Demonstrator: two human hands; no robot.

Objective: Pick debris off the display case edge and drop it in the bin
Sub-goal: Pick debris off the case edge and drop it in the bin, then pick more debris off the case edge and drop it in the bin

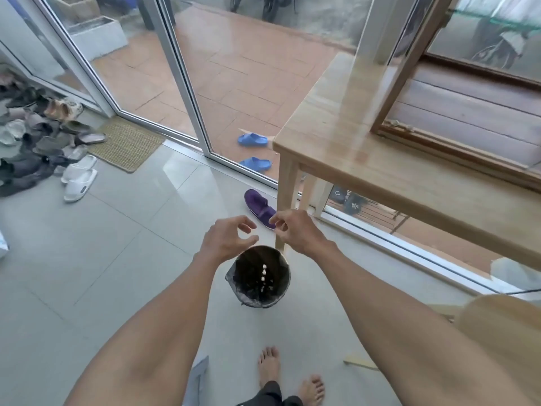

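Note:
A small round bin (281, 291) with a dark liner stands on the floor below my hands. Several small white bits of debris (263, 273) show against its dark inside, strung in a line as if falling. My left hand (227, 240) hovers just above the bin's far rim, fingers curled and apart, holding nothing. My right hand (295, 230) is beside it, fingers bent with the tips pinched close; I cannot see anything in it. The glass display case (415, 71) stands on a wooden table (366, 159) at the upper right, with crumbs of debris (399, 124) along its lower frame.
A purple slipper (259, 205) lies beyond the bin by the table leg (285, 200). A pile of shoes (38, 136) and a doormat (127, 143) sit at the left. Glass sliding doors (187, 83) are ahead, with blue sandals (253, 140) outside. My bare feet (289, 373) stand near the bin.

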